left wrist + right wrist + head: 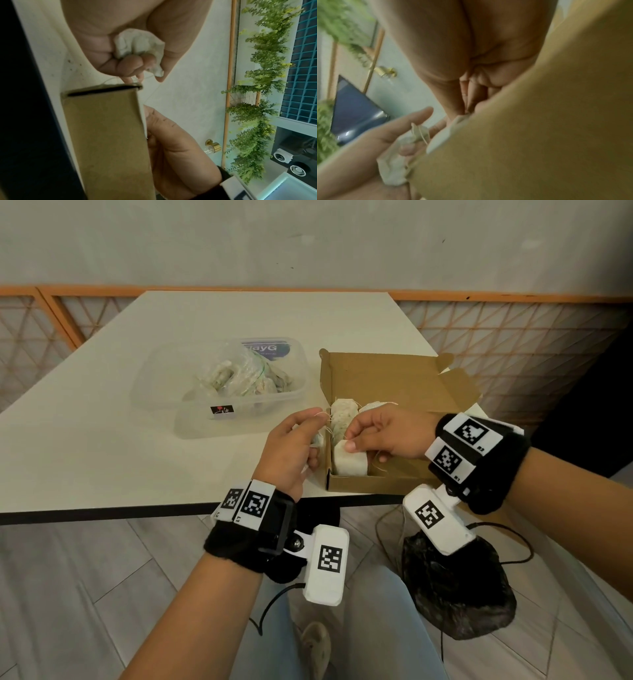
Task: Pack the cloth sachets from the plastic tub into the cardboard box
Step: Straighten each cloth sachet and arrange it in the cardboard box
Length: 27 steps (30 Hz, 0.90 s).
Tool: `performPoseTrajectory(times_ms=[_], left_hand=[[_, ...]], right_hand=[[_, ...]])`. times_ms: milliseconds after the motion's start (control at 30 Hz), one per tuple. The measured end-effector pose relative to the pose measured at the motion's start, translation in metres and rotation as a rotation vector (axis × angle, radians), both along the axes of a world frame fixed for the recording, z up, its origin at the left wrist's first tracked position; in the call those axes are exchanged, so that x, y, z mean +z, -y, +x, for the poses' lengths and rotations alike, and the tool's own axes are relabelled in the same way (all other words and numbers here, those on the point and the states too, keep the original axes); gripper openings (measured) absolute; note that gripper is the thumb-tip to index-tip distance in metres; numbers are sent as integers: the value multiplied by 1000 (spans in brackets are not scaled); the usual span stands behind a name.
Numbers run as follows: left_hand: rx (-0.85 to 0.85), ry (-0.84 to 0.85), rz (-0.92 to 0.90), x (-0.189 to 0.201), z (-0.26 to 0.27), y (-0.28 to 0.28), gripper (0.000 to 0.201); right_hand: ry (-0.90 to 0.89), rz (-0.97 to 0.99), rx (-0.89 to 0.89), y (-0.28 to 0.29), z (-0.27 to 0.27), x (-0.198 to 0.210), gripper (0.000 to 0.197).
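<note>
White table [102, 392] is standing by a lattice fence [513, 337]. Tub [219, 385] is holding sachets [239, 378]. Left hand [291, 446] is clutching a sachet [137, 43]. Right hand [383, 433] is pinching thread inside the box [394, 378].

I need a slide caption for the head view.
Left hand grips a sachet beside the cardboard box; right hand reaches inside.

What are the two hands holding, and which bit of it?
The left hand grips a crumpled cloth sachet in its curled fingers, round the body. The right hand seems to pinch a thin thread beside the sachets in the cardboard box.
</note>
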<state>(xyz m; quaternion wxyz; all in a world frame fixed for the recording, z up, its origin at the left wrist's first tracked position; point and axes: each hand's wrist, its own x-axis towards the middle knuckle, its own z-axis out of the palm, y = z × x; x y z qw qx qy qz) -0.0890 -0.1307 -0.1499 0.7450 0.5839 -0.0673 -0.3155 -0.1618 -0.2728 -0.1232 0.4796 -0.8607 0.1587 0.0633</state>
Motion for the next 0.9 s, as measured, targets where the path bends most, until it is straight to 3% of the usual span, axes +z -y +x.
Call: performPoseTrajectory(times_ms=[67, 200, 433, 600, 733, 900], left_hand=[[11, -21, -14, 1, -1, 1, 4], [82, -78, -26, 1, 0, -1, 9], [179, -158, -178, 6, 7, -9, 4], [108, -97, -270, 27, 4, -7, 20], [40, 60, -28, 31, 7, -5, 10], [-123, -159, 169, 8, 13, -8, 11]], right_hand=[[45, -75, -45, 1, -1, -1, 8], [210, -161, -170, 6, -10, 7, 25], [92, -51, 10, -6, -26, 4, 20], [30, -204, 26, -13, -15, -9, 15], [38, -203, -9, -14, -16, -12, 14], [158, -158, -130, -13, -20, -23, 4]])
